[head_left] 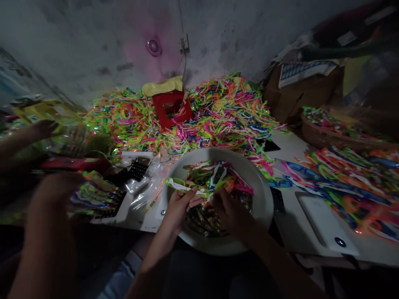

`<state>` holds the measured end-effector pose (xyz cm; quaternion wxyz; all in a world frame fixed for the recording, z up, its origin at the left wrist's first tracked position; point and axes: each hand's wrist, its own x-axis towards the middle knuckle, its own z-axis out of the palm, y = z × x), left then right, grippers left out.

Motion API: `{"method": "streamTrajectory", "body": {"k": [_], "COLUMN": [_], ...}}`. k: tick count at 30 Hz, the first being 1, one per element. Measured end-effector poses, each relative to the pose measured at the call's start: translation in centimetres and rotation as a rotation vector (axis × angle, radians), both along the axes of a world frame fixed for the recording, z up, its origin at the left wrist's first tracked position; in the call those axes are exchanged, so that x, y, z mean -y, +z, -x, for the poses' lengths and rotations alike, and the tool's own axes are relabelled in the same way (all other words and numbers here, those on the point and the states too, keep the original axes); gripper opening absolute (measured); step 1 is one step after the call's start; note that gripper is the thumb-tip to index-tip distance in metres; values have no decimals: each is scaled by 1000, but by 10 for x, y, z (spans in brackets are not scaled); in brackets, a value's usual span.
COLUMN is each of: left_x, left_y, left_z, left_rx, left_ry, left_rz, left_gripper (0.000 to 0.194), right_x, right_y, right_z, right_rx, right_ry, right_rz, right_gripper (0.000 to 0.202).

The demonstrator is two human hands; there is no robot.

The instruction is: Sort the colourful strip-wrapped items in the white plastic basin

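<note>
My left hand (178,207) pinches a green and white plastic strip (183,185) that sticks out to the left over a white round bowl (264,199). My right hand (229,209) is beside it, fingers closed on the same strip's right end, above the small dark pieces lying at the bowl's bottom (202,222). More bright strips (218,174) are heaped in the bowl's far half.
A big pile of neon strips (218,112) covers the floor by the wall, with a red stool (171,109) in it. Another person's hand (52,195) works at the left with a bundle. A basket (330,133) and printed sheets (349,182) lie right.
</note>
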<state>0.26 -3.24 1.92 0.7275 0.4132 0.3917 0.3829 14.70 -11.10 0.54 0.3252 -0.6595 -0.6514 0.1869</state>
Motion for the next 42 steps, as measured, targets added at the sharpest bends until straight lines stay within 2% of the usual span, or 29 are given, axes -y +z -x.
{"method": "streamTrajectory", "body": {"k": [5, 8, 11, 14, 17, 19, 22, 25, 27, 32, 35, 38, 42], "left_x": [1, -5, -19, -29, -23, -13, -2, 1, 0, 2, 5, 8, 12], "left_y": [-8, -11, -4, 11, 20, 17, 4, -7, -9, -5, -2, -2, -3], "left_z": [-3, 5, 34, 71, 86, 75, 41, 11, 1, 0, 0, 0, 1], "left_rx": [-82, -185, -241, -276, -282, -275, -255, -221, -160, -54, -78, -101, -125], "left_ry": [-22, -29, -29, -26, -30, -39, -57, -79, -97, -62, -63, -121, -186], "left_rz": [-93, -166, -185, -197, -201, -197, -187, -172, -136, 8, 1, -41, -23], "left_gripper": [32, 30, 21, 13, 16, 22, 27, 34, 38, 29, 24, 22, 23], "right_x": [3, 4, 4, 4, 3, 3, 2, 1, 0, -2, 0, 3, 10], "right_y": [4, 7, 6, 4, 2, 2, 2, 2, 3, 2, 4, 7, 9], "right_z": [-1, 0, -1, -2, -1, 0, 0, 0, -1, -5, -9, -10, -9], "right_rx": [39, 110, 161, 227, 318, 330, 280, 264, 254, 42, -118, -210, -208], "right_ry": [-4, -6, -25, -49, -42, -44, -50, -49, -48, 69, 106, 145, 92], "right_rz": [-36, -19, -12, -40, -69, -56, -46, 11, 63, 88, 84, 78, 0], "right_gripper": [16, 16, 20, 23, 21, 19, 20, 20, 21, 23, 21, 16, 16]}}
